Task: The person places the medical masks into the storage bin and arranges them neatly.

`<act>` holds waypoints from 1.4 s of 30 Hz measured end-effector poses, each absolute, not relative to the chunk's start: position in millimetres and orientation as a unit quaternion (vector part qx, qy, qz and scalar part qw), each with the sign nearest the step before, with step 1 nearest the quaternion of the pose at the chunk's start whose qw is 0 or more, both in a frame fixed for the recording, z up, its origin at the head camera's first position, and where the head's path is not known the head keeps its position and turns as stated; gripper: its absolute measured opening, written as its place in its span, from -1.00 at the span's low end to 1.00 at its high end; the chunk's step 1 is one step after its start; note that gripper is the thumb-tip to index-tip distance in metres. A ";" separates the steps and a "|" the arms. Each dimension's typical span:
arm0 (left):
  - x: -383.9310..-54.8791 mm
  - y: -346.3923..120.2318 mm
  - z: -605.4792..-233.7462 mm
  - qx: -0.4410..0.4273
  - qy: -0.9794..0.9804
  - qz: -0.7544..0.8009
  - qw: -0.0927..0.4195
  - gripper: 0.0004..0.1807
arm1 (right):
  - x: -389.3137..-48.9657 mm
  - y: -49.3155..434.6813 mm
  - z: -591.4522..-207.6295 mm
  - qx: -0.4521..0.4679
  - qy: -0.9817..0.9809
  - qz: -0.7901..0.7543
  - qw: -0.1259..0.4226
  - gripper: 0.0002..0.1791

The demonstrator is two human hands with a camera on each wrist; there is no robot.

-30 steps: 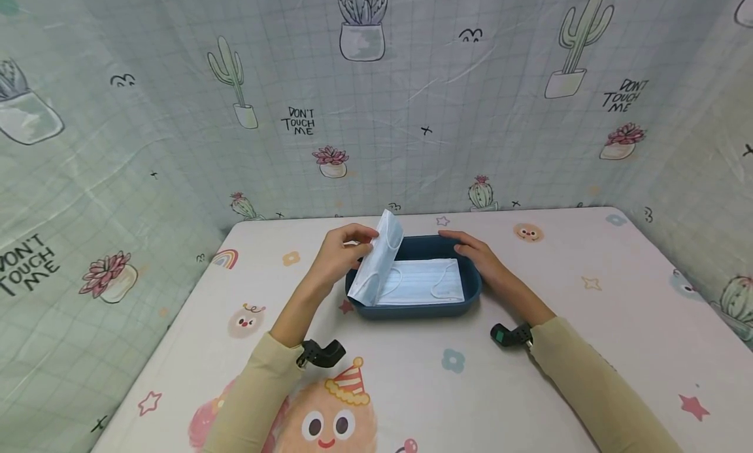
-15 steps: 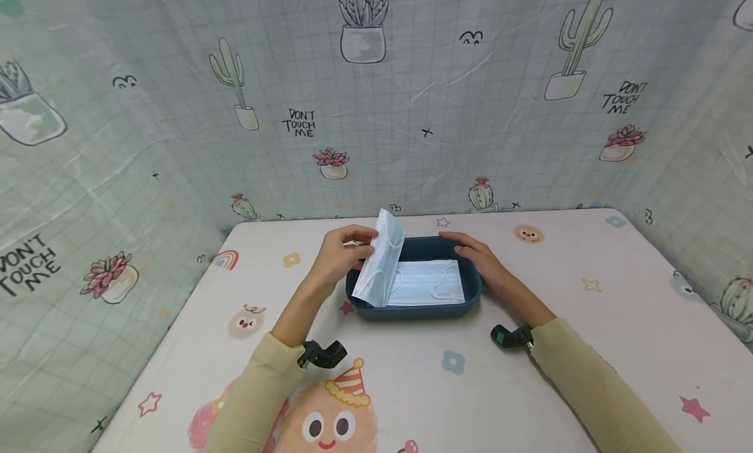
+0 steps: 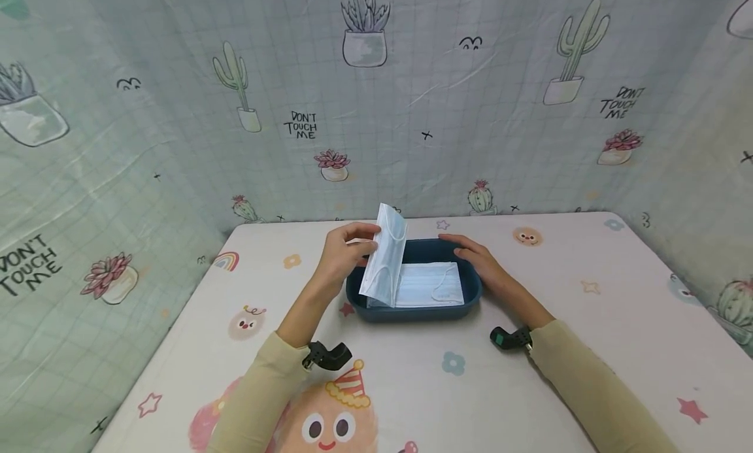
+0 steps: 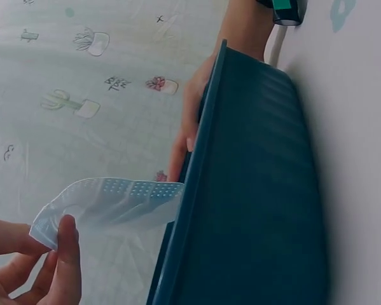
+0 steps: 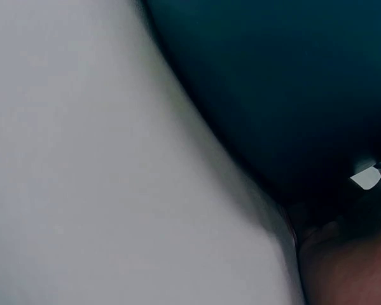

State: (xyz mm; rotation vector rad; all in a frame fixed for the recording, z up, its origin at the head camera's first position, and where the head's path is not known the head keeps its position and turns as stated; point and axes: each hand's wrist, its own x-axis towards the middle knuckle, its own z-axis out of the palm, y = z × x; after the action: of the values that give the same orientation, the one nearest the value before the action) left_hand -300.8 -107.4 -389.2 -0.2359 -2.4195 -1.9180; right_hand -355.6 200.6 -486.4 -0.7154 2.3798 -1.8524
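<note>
My left hand [image 3: 346, 253] pinches a light-blue pleated face mask [image 3: 385, 257] between thumb and fingers. That mask stands tilted over the left part of a dark-blue plastic bin [image 3: 414, 316], its ear loops facing the middle. In the left wrist view the pinched mask [image 4: 114, 202] bows from the fingertips to the bin's rim, and its lower end is hidden behind the wall. Another face mask [image 3: 431, 283] lies flat inside the bin, partly covered by the raised one. At the bin's right end my right hand [image 3: 481, 265] grips the rim, thumb inside and fingers outside.
The bin rests on a white table [image 3: 406, 374] printed with cartoon figures, stars and flowers. Behind and beside it hangs a patterned curtain [image 3: 376, 113]. Black wrist devices [image 3: 328, 355] sit at both sleeve cuffs.
My left hand has raised the pinched mask slightly and shifted it to the right, and its lower edge has come away from the bin's left end. The right hand stays at the rim.
</note>
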 end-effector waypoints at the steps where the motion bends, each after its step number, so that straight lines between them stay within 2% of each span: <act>1: -301.5 -106.1 -390.4 -0.075 -0.782 -0.619 0.020 -0.72 | -355.8 200.2 -487.4 -0.230 0.767 -0.599 0.023 -0.49; 9: -309.1 -87.4 -387.8 -0.101 -0.816 -0.569 -0.001 -0.71 | -355.8 198.9 -489.2 -0.224 0.771 -0.596 0.027 -0.48; 18: -328.0 -64.9 -362.3 -0.192 -0.893 -0.407 0.019 -0.68 | -355.8 197.8 -490.3 -0.213 0.773 -0.596 0.041 -0.47; 23: -339.3 -60.5 -348.3 -0.301 -0.885 -0.351 -0.047 -0.74 | -355.5 195.7 -490.4 -0.193 0.769 -0.608 0.040 -0.45; 29: -349.3 -55.7 -340.6 -0.427 -0.830 -0.309 -0.182 -0.75 | -355.3 197.0 -488.3 -0.192 0.767 -0.611 0.036 -0.45; 37: -357.5 -38.2 -355.7 -0.454 -0.808 -0.263 -0.270 -0.70 | -354.7 200.1 -487.3 -0.222 0.766 -0.603 0.013 -0.47; 42: -359.1 -31.3 -362.4 -0.438 -0.819 -0.240 -0.283 -0.69 | -355.4 199.7 -487.8 -0.232 0.768 -0.597 0.004 -0.47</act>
State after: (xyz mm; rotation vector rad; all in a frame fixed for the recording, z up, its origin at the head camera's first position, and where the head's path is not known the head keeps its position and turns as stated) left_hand -359.1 -31.3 -362.4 -1.6971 -3.1720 -0.9288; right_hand -355.4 199.7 -487.8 -0.7268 2.4067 -1.8716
